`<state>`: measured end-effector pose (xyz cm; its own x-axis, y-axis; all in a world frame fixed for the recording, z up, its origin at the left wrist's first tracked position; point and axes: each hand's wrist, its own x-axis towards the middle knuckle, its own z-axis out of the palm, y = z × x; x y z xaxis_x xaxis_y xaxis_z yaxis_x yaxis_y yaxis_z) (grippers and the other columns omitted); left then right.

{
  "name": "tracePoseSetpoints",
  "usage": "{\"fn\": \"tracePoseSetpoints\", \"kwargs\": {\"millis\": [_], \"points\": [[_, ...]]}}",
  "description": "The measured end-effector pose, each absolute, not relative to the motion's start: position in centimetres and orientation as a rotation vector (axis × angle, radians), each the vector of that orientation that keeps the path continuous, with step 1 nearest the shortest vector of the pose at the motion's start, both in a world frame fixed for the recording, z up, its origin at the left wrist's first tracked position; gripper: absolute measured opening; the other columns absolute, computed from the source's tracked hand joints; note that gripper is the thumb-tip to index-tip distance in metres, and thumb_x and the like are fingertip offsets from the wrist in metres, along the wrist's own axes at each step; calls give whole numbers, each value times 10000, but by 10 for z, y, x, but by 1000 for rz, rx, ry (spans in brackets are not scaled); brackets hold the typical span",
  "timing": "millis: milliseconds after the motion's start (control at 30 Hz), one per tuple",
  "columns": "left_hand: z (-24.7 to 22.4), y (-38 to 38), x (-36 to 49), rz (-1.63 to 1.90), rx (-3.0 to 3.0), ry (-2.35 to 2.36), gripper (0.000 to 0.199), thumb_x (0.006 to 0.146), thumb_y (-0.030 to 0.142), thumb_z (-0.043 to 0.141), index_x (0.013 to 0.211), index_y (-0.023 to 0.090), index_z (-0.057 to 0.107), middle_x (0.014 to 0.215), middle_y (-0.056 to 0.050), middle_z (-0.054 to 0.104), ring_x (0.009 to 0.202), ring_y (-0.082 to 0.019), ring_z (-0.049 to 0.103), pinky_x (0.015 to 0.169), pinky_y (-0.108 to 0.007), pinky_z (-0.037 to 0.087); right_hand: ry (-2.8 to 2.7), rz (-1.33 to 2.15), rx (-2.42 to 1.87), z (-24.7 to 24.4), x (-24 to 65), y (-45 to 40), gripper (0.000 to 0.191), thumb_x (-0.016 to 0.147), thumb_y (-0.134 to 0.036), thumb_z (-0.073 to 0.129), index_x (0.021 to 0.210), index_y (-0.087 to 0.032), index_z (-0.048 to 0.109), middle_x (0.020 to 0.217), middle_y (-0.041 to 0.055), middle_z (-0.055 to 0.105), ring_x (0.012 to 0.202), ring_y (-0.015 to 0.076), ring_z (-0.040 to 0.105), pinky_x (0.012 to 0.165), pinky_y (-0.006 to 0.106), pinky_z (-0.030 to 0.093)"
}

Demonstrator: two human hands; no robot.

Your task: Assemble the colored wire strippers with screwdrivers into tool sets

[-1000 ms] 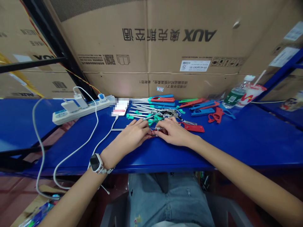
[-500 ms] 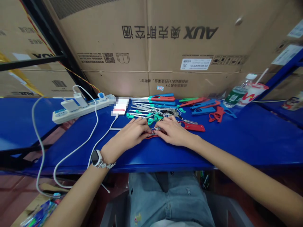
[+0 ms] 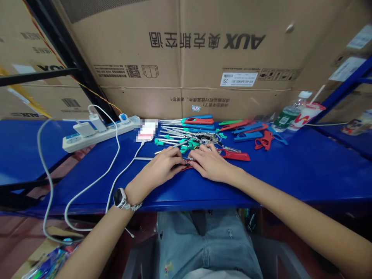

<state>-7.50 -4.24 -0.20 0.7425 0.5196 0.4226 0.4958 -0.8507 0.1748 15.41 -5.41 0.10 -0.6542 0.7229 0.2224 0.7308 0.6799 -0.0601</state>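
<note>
Nearest, both forearms reach in low from the two sides, wrists close to the blue tabletop point(image 3: 290, 174), knuckles up. The left hand point(image 3: 165, 162) and right hand point(image 3: 210, 163) almost meet, bent fingers and thumbs pinching a red handle shell point(image 3: 187, 168) on the table between them; which small part each fingertip grips cannot be told. Small parts show in that shell, so it looks unfinished. A metal tube point(image 3: 142, 158) sticks out left of the left hand. Just beyond the right hand lies another red handle shell point(image 3: 236, 155). Farther back, green-ended rods point(image 3: 162, 142) and a wire tangle point(image 3: 207, 136) seem unused, as do the loose blue handles point(image 3: 250, 136) at right. Behind the rods, several long-stemmed lighters point(image 3: 200, 122) appear assembled.
</note>
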Motion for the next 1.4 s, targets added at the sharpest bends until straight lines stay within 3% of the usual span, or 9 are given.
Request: {"fn": "tracePoseSetpoints", "kwargs": {"millis": [333,600,833,1133,1400], "points": [[-3,-57,-71,772,2935,772,301,1073,240,471,1019,151,754,980,-90,646,895,-212,618,796,-381,584,-2652,-30,-1183,1,155,-53,182,1063,-265,403,1053,-187,567,1004,97,704,1014,276,540,932,458,319],[-7,-65,-69,738,2886,828,275,1072,235,462,1201,143,686,1071,-106,635,981,-213,645,879,-393,602,-2635,-33,-1165,-2,157,-55,217,1071,-267,366,1051,-196,570,1021,96,699,1000,271,531,928,462,330],[-8,-71,-73,766,2897,1156,215,1005,343,622,1009,136,682,943,-81,612,841,-233,639,745,-393,597,-2624,-23,-1169,-2,156,-56,205,1070,-268,373,1063,-203,568,1028,96,704,1009,275,531,923,465,330],[-11,-86,-60,760,3108,1073,261,1061,266,499,1140,96,681,1007,-117,639,874,-244,612,779,-399,582,-2613,-8,-1166,-2,156,-56,177,1056,-241,392,1044,-196,563,1032,97,704,993,266,533,930,461,329],[-12,-81,-51,521,3249,1124,258,1055,173,475,950,104,701,932,-99,628,853,-247,588,763,-390,552,-2562,60,-1141,-6,156,-54,146,1053,-246,392,1089,-195,524,1126,107,687,1059,278,557,973,489,343]]}}
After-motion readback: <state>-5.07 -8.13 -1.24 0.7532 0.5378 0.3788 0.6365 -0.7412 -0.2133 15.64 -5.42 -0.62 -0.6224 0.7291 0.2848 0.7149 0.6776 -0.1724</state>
